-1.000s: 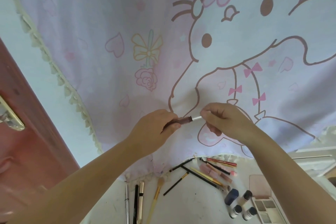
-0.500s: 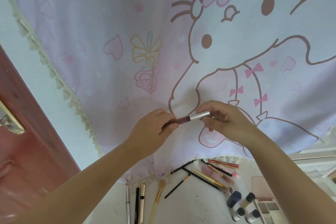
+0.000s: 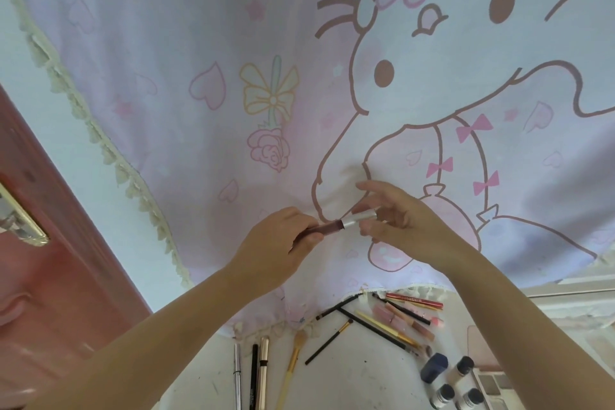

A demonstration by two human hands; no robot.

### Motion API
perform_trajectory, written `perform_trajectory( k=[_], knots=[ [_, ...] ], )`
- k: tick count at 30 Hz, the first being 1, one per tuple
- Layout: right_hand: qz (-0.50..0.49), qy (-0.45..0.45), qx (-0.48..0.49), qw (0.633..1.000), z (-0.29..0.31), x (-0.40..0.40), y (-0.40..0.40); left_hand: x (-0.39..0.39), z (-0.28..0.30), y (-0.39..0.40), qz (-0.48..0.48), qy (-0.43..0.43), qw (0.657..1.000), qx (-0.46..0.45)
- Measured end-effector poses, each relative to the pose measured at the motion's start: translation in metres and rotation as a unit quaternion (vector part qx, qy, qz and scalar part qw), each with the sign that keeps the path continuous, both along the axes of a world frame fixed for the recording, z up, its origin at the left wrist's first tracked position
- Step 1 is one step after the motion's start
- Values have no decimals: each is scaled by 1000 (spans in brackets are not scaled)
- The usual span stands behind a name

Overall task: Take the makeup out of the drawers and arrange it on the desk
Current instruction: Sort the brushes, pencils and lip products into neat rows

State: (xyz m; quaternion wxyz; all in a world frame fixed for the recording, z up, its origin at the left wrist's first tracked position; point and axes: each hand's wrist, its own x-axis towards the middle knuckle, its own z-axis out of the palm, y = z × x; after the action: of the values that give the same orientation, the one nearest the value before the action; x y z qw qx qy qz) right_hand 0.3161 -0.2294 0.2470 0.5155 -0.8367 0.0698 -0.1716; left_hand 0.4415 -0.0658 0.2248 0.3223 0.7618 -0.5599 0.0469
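My left hand [image 3: 279, 250] grips a dark red lip gloss tube [image 3: 327, 228] held up in front of the cartoon-print cloth. My right hand [image 3: 409, 226] pinches its silver cap [image 3: 361, 219], which sits against the tube's end; the index finger is lifted off it. Below, on the white desk [image 3: 349, 376], lie pencils and thin brushes [image 3: 382, 326], three slim pens side by side [image 3: 253, 373], a gold-handled brush [image 3: 293, 366], small dark-capped bottles [image 3: 462, 383], a dark blue container [image 3: 434, 366] and an eyeshadow palette [image 3: 492, 386] partly hidden by my right arm.
A pink and lilac cartoon cloth [image 3: 233, 110] with a tasselled edge hangs behind the desk. A red door [image 3: 50, 260] with a metal handle [image 3: 20, 223] stands at the left. White furniture edges [image 3: 582, 293] show at the far right.
The silver cap, drawn away from the tube with a pale wand showing one second ago, is now pushed onto the tube. My right index finger has lifted off.
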Motion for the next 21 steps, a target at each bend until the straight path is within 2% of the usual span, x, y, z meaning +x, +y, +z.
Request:
perform_trajectory(
  k=[4, 9, 13, 15, 17, 19, 21],
  knots=[
    [-8, 33, -47, 998, -9, 6, 2, 3, -10, 1, 1, -9, 1000, 10],
    [3, 24, -20, 1000, -28, 11, 0, 11, -32, 3, 19, 12, 999, 46],
    [-32, 115, 30, 992, -76, 15, -5, 19, -63, 8, 69, 50, 994, 68],
    [-42, 205, 0, 978, -117, 12, -3, 22, -85, 15, 112, 75, 987, 86],
    [-24, 289, -68, 955, -162, 3, 3, 22, -113, 26, 158, 146, 971, 102],
    [26, 356, -159, 921, -204, -8, 12, 20, -141, 37, 207, 219, 944, 133],
    [97, 404, -223, 882, -240, -20, 20, 17, -168, 49, 241, 258, 916, 188]
  ],
)
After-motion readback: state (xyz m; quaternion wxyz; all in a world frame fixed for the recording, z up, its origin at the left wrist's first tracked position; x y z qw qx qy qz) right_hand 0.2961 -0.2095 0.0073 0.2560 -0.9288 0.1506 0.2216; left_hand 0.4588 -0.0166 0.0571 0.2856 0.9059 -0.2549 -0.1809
